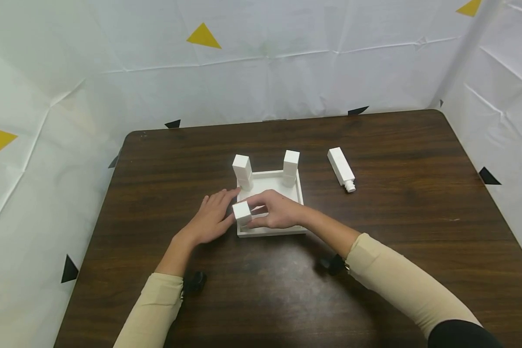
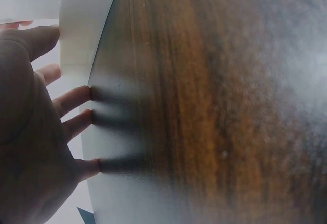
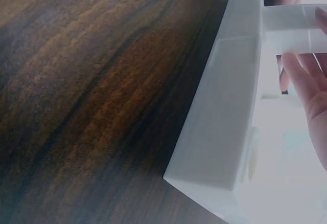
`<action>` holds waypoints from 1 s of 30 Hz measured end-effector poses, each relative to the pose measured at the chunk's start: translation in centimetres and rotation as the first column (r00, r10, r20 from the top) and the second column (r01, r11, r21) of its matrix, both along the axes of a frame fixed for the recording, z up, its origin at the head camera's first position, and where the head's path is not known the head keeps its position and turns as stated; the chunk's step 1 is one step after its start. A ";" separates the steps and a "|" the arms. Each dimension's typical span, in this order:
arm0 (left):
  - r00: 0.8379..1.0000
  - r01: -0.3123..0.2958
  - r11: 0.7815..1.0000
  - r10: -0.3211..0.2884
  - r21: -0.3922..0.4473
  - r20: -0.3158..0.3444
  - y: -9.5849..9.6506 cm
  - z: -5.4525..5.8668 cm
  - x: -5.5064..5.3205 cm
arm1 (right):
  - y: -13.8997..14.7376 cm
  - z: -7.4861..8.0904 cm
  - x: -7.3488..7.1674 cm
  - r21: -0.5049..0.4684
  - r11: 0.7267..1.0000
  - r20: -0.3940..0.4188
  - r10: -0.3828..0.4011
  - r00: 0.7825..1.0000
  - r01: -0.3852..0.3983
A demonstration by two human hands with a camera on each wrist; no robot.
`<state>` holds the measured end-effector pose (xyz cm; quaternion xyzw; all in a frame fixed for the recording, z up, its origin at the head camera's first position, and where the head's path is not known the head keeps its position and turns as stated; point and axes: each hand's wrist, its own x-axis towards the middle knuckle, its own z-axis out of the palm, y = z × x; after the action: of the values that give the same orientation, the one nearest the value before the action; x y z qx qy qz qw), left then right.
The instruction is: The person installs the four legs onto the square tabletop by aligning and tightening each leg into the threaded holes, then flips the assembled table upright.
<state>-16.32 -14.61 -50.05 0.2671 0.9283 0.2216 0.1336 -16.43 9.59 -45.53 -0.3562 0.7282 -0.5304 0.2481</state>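
Note:
A white square tray-like base (image 1: 271, 231) with a raised rim lies on the table, two upright white square legs (image 1: 242, 166) (image 1: 291, 163) at its far corners. My right hand (image 1: 278, 210) pinches a third white leg (image 1: 242, 212) between thumb and fingers at the near left corner. That leg stands upright, its lower end partly hidden by the fingers. In the right wrist view, it crosses above the base's side wall (image 3: 214, 116). My left hand (image 1: 210, 217) lies along the base's left side, fingers extended, fingertips right at the rim and thumb close to the held leg.
A loose white leg (image 1: 341, 166) with a narrow knobbed end lies on the dark wooden table (image 1: 396, 217), right of the base. White sheeting (image 1: 287, 87) with yellow and black triangles rises behind the table and at both sides.

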 end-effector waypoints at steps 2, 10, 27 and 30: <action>1.000 -0.002 1.000 0.002 0.000 0.002 0.0 0.0 0.0 | 0.0 0.0 0.1 -0.002 1.000 0.004 -0.018 1.000 0.018; 1.000 0.008 1.000 -0.008 0.000 -0.004 -0.1 0.0 -0.2 | -0.1 -0.4 0.3 -0.014 0.997 -0.048 -0.077 0.996 0.076; 1.000 0.009 1.000 -0.009 0.020 -0.008 -0.1 -0.1 -0.1 | -0.1 0.4 0.0 0.033 0.994 -0.091 0.105 0.990 -0.103; 1.000 0.006 1.000 -0.006 0.019 -0.008 -0.1 -0.1 -0.1 | -0.1 0.4 -0.1 0.037 0.994 -0.043 0.107 0.993 -0.105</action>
<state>-16.41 -14.69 -50.11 0.2722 0.9257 0.2292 0.1282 -16.52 9.47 -45.10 -0.4017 0.7227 -0.4958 0.2657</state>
